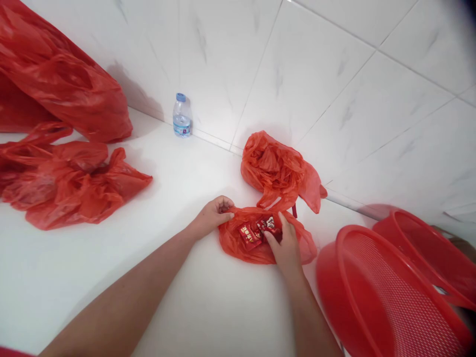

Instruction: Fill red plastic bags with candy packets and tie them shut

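A small red plastic bag (238, 245) lies on the white counter in front of me. My left hand (212, 216) pinches its left upper edge with closed fingers. On top of that bag my right hand (284, 245) rests, fingertips on two small red packets (256, 230) with printed labels. Just behind it sits a second crumpled red plastic bag (277, 171), against the tiled wall.
Red mesh baskets (386, 292) stand stacked at the right. More red plastic bags (70, 186) are heaped at the left, with a large full one (63, 79) behind. A small water bottle (182, 115) stands at the wall. The white counter (74, 277) meets tiled walls.
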A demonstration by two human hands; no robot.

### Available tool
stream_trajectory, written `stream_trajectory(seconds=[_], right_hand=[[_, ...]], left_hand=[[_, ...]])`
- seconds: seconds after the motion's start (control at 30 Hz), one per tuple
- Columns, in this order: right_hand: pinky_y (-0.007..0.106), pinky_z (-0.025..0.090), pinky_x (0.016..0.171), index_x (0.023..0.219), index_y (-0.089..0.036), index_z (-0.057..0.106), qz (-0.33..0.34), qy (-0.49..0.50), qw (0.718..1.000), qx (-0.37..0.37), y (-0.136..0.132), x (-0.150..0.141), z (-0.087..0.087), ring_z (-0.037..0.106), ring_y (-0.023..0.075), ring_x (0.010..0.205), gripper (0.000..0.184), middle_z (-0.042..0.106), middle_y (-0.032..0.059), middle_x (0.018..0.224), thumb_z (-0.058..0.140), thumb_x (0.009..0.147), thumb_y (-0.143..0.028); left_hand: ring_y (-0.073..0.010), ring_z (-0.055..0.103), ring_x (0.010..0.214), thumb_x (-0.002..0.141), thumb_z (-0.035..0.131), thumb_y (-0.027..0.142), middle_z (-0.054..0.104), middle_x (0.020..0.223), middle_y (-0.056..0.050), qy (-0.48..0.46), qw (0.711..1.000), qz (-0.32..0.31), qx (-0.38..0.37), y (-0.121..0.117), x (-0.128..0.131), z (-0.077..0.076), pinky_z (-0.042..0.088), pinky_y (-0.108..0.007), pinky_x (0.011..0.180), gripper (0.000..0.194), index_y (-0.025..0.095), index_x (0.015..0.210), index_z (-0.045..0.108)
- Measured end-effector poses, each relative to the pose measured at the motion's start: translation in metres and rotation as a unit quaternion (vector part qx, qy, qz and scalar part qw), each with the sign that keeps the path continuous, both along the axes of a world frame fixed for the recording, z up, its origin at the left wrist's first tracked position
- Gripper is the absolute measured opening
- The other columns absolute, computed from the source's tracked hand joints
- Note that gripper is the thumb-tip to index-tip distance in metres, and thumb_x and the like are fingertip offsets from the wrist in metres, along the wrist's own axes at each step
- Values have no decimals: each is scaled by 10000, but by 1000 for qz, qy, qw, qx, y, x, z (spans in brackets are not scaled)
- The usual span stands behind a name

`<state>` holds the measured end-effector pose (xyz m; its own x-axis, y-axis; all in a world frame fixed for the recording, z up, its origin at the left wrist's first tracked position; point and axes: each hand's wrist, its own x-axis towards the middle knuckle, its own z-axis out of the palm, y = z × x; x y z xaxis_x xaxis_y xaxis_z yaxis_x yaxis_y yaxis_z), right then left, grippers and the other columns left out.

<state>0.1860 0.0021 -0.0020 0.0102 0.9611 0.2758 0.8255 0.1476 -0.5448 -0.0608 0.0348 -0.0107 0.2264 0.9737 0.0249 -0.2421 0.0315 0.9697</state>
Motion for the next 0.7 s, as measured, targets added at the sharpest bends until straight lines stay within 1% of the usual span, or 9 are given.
stream_trajectory(seconds=[0.1, 0.27, 0.33, 0.43, 0.5, 0.57, 0.63, 0.7], right_hand=[[443, 380, 981, 1330, -205, 415, -26, 12, 1000, 12, 5, 7, -5, 461, 264, 1172, 579, 497, 112, 1295, 543, 794, -383], [418, 419, 928, 1285, -206, 471, -40, 44, 998, 3, 13, 8, -13, 549, 251, 1053, 566, 602, 89, 1171, 580, 766, -403], [408, 425, 916, 1280, -207, 475, -32, 49, 998, 14, 15, 5, -13, 557, 244, 1032, 564, 610, 86, 1151, 588, 760, -394], [385, 446, 878, 1242, -206, 483, 0, 69, 997, 20, 13, -1, -9, 571, 229, 989, 537, 618, 77, 1117, 604, 751, -385], [369, 457, 856, 1169, -203, 514, 30, 81, 996, 19, 11, -5, -7, 580, 217, 960, 465, 628, 64, 1076, 605, 750, -381], [368, 456, 865, 1124, -206, 534, 60, 83, 995, 8, 8, -8, -6, 583, 212, 968, 403, 631, 55, 1071, 591, 758, -365], [379, 443, 906, 1172, -220, 519, 88, 79, 993, -14, 7, -11, -6, 571, 212, 1024, 416, 615, 54, 1130, 561, 778, -344], [395, 421, 953, 1264, -244, 465, 105, 75, 991, -37, 6, -13, -7, 541, 213, 1102, 473, 574, 55, 1219, 523, 804, -340]], left_hand=[[-140, 592, 802, 689, 672, 250, 624, 895, -17, 0, 1000, 0, 5, 1, 0, -1, 460, -284, 729, 264, 184, 902, 532], [-142, 591, 805, 676, 637, 209, 624, 892, -29, -1, 999, 12, 29, 2, 1, -3, 459, -285, 736, 224, 172, 874, 539], [-137, 587, 774, 680, 607, 194, 624, 856, -21, 16, 998, 43, 45, 1, 2, -4, 456, -277, 716, 184, 171, 853, 547], [-127, 569, 685, 694, 556, 188, 611, 771, 3, 73, 988, 121, 60, 0, 3, -6, 444, -260, 644, 126, 182, 820, 555], [-119, 550, 642, 699, 525, 179, 597, 738, 17, 108, 978, 167, 67, -1, 3, -6, 435, -254, 620, 111, 189, 805, 555], [-117, 546, 644, 703, 505, 173, 595, 742, 22, 127, 968, 203, 80, -1, 3, -5, 438, -256, 635, 109, 195, 797, 555], [-123, 554, 673, 716, 498, 183, 599, 762, 20, 143, 957, 233, 96, -2, 2, -4, 446, -263, 665, 102, 198, 799, 555], [-135, 562, 707, 730, 498, 199, 603, 775, 14, 163, 944, 264, 113, -2, 2, -2, 452, -274, 693, 94, 200, 802, 559]])
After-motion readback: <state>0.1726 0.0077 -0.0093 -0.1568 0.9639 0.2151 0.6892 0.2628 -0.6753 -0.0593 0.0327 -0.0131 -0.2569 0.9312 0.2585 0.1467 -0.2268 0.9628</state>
